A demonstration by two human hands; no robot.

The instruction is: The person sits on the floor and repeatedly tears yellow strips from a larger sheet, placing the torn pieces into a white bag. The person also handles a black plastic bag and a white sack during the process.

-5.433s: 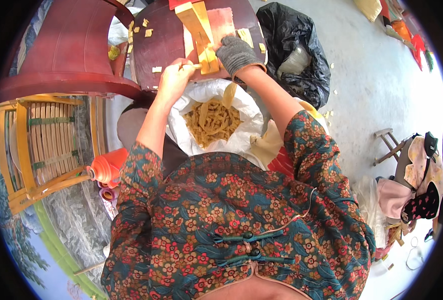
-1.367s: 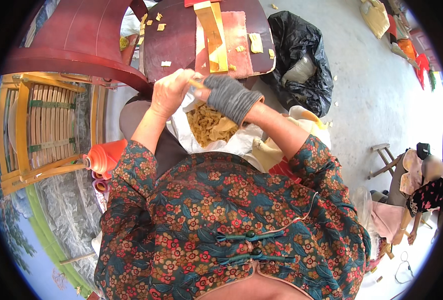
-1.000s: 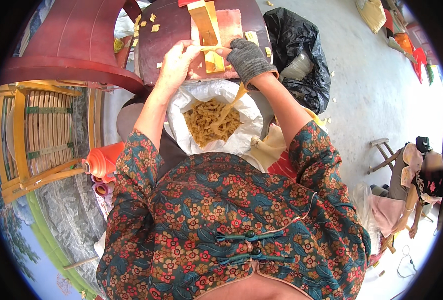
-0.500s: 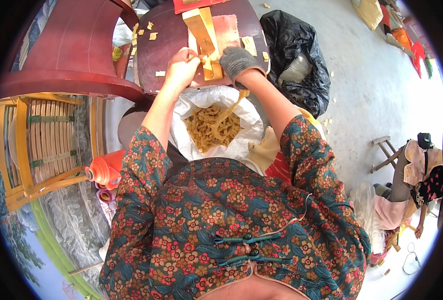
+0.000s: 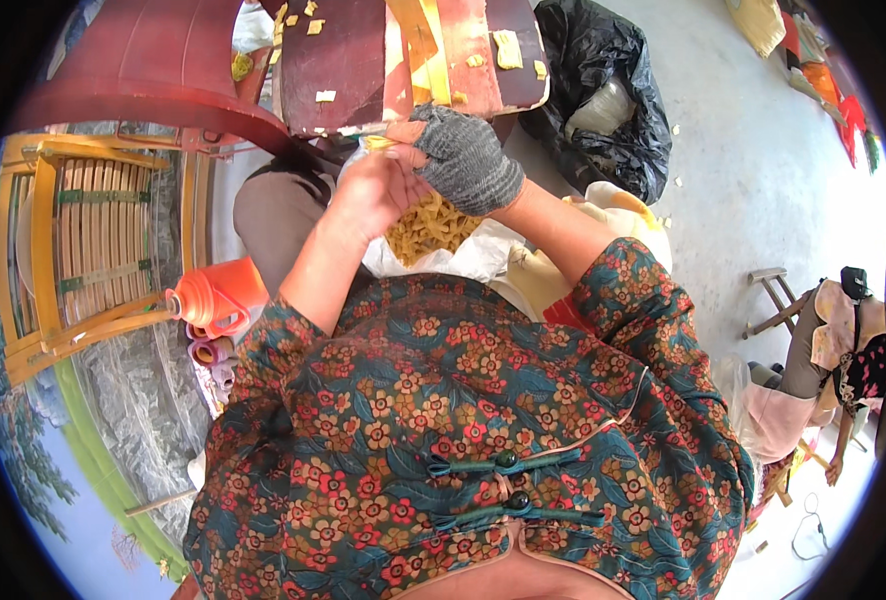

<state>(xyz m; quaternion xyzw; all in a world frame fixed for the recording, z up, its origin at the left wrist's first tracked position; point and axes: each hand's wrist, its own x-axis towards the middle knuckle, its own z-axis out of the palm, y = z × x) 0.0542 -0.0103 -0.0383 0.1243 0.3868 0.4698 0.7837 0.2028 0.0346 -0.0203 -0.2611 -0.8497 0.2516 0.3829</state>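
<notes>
My bare left hand (image 5: 373,188) and my right hand (image 5: 471,160), in a grey knitted glove, are pressed together above a white bag (image 5: 483,255) full of yellow strips (image 5: 425,226). A small yellow strip piece (image 5: 380,143) shows at my left fingertips, and the gloved fingers curl over the same spot. Both hands hover at the near edge of a dark red board (image 5: 348,70) that carries long yellow slats (image 5: 425,50) and scattered yellow scraps.
A black plastic bag (image 5: 603,95) lies to the right of the board. An orange thread cone (image 5: 218,295) and a yellow wooden frame (image 5: 73,250) stand at my left. A seated person (image 5: 833,345) and a small stool (image 5: 771,298) are far right on the concrete floor.
My hands have come back from the slats on the board and now meet over the bag. The view has tilted slightly downward.
</notes>
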